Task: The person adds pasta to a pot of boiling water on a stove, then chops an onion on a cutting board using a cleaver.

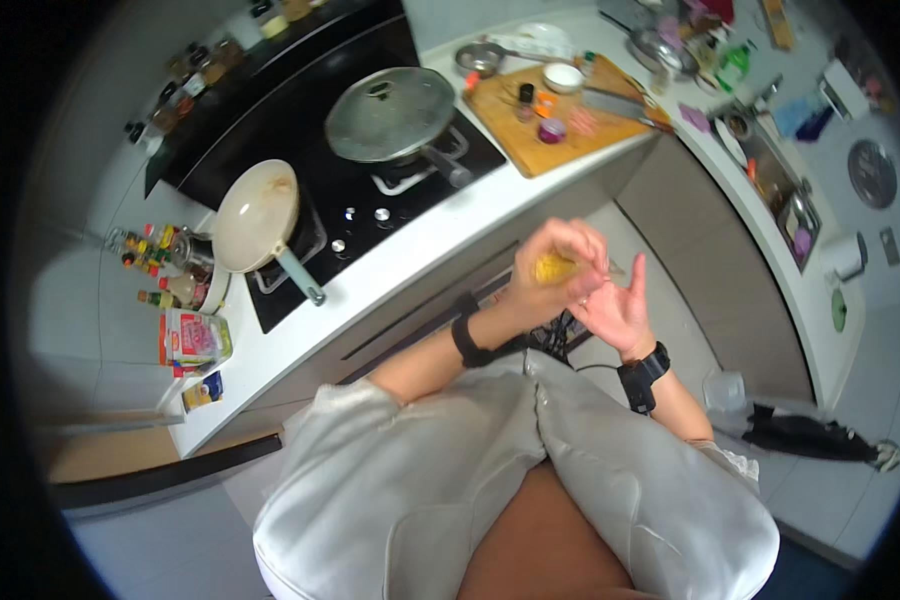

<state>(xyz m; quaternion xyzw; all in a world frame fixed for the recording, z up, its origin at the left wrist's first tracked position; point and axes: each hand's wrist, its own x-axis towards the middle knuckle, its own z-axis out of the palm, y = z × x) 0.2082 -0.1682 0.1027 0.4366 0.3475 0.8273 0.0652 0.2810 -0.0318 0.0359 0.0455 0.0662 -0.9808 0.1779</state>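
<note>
My left hand [568, 255], with a black band at its wrist, is closed around a small yellow item [553, 267]. Fingers cover most of it, and I cannot make out its kind. Close beside and slightly below it, my right hand [615, 312] is held palm up with the fingers spread. The left fingers overlap the right fingertips in view; whether they touch is unclear. Both hands are in the air in front of the counter. A wooden cutting board [530, 150] beyond them carries a knife [620, 105], small jars, a white bowl [563, 77] and chopped pink pieces.
On the black stove [345, 195] stand a lidded pan [390, 115] and an open cream frying pan [257, 215]. Bottles and packets [192, 338] line the counter's left end. At the right is a sink [785, 190]. Below it, a dark cloth [805, 437] hangs near the cabinet.
</note>
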